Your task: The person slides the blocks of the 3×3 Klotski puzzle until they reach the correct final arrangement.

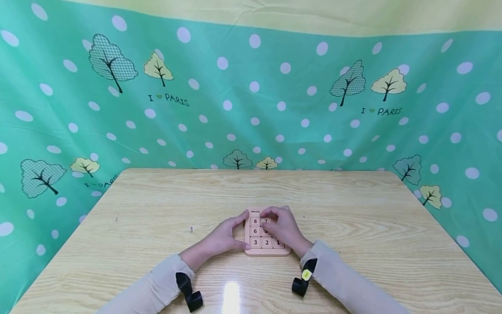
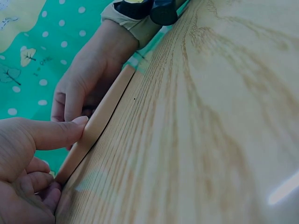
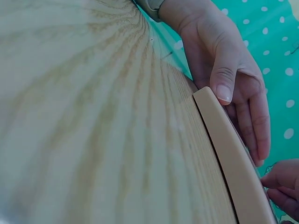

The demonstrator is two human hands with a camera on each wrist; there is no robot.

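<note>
A pink number puzzle point(image 1: 268, 252) lies flat on the table, its square tiles showing 8, 7, 6, 3, 2 and part of 5 and 1. My left hand point(image 1: 224, 235) grips the board's left side, thumb at the near corner and index finger at the upper left. In the left wrist view its thumb point(image 2: 63, 133) presses the board's near edge point(image 2: 100, 112). My right hand point(image 1: 283, 226) reaches over the board's right side, covering the tiles there. Its thumb and index finger are bent about the tile marked 7 point(image 1: 266, 221).
The wood-grain table point(image 1: 149, 205) stretches around the board. Behind it hangs a green dotted cloth point(image 1: 251, 109) with printed trees. Each wrist wears a black strap with a camera, such as the left one point(image 1: 190, 291). A bright glare point(image 1: 231, 296) shows near the front.
</note>
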